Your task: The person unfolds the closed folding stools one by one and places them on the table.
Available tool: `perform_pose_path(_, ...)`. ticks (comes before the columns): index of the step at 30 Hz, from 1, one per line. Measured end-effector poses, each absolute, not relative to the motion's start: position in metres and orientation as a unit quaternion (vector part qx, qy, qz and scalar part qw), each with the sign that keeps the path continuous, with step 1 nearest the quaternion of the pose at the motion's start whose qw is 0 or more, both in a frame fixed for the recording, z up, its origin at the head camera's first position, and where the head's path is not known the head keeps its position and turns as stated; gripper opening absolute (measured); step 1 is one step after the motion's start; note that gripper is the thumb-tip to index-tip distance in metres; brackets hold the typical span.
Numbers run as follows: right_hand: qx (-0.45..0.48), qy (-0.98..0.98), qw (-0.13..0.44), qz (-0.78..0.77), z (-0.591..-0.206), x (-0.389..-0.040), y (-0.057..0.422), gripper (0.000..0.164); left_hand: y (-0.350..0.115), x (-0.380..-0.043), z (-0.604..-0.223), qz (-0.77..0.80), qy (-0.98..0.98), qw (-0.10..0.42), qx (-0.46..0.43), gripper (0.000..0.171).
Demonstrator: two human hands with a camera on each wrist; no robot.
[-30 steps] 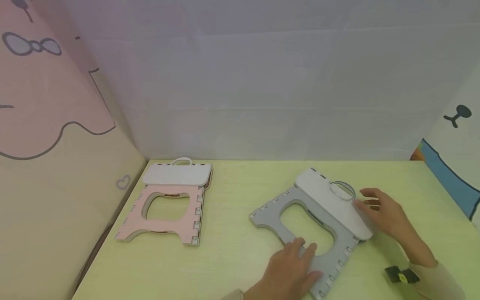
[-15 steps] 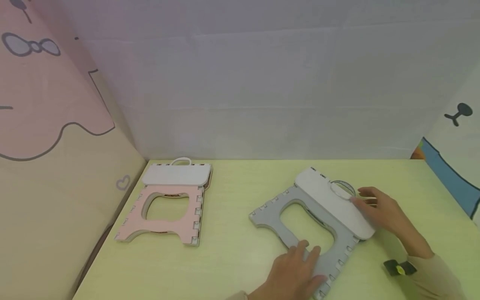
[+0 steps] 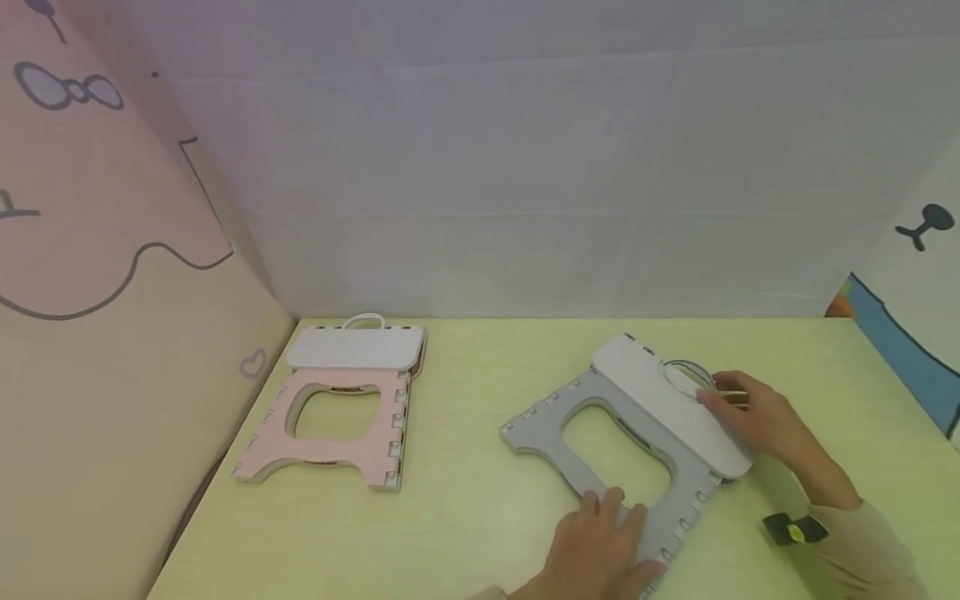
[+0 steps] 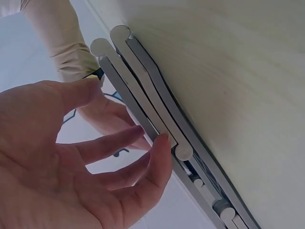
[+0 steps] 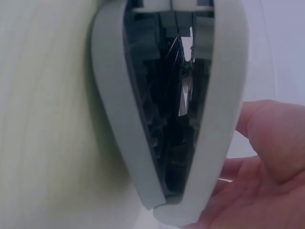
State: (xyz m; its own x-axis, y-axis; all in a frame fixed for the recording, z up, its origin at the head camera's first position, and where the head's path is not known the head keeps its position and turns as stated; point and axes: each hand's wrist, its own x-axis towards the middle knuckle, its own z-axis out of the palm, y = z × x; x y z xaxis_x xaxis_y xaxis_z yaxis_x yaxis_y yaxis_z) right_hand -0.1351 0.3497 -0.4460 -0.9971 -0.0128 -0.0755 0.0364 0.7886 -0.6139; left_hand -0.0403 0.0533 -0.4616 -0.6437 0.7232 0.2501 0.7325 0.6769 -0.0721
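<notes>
A grey folding stool [image 3: 555, 442] with a white top panel [image 3: 667, 400] lies folded flat and askew on the table. My left hand [image 3: 596, 542] rests on its near leg end, fingers spread over the grey face. In the left wrist view a fingertip [image 4: 163, 140] meets the stool's layered edge [image 4: 147, 95]. At the panel's outer side, my right hand [image 3: 757, 417] grips the edge beside the white loop handle [image 3: 686, 379], thumb on top and other fingers behind it. The right wrist view looks into the gap between the stool's two panel halves [image 5: 228, 71].
A second folding stool [image 3: 322, 433], pink with a white top, lies folded at the left of the yellow-green table [image 3: 465, 533]. A pale grey backdrop [image 3: 510, 192] stands behind, with printed panels on both sides. A black strap [image 3: 793, 530] is on the right wrist.
My right hand has shifted slightly left and its fingers have closed in nearer the handle. My left hand has slid a little right along the stool's leg. The stools have hardly moved.
</notes>
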Motion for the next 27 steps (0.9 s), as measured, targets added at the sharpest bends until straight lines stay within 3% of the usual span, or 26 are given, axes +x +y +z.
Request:
perform_pose_path(8, 0.000, 0.943, 0.043, -0.331, -0.446, -0.138, 0.349, 0.062, 0.062, -0.035, -0.465, 0.021, -0.911, 0.138, -0.387, 0.069)
perform_pose_path(19, -0.002, 0.941, 0.053, -0.336, -0.446, -0.139, 0.347, 0.061, 0.066, -0.033, -0.462, -0.033, -0.928, 0.050, -0.369, 0.067)
perform_pose_path(27, -0.006, 0.943, 0.029, -0.332, -0.448, -0.137, 0.346, 0.058, 0.065, -0.032, -0.465, -0.057, -0.928, 0.051, -0.365, 0.066)
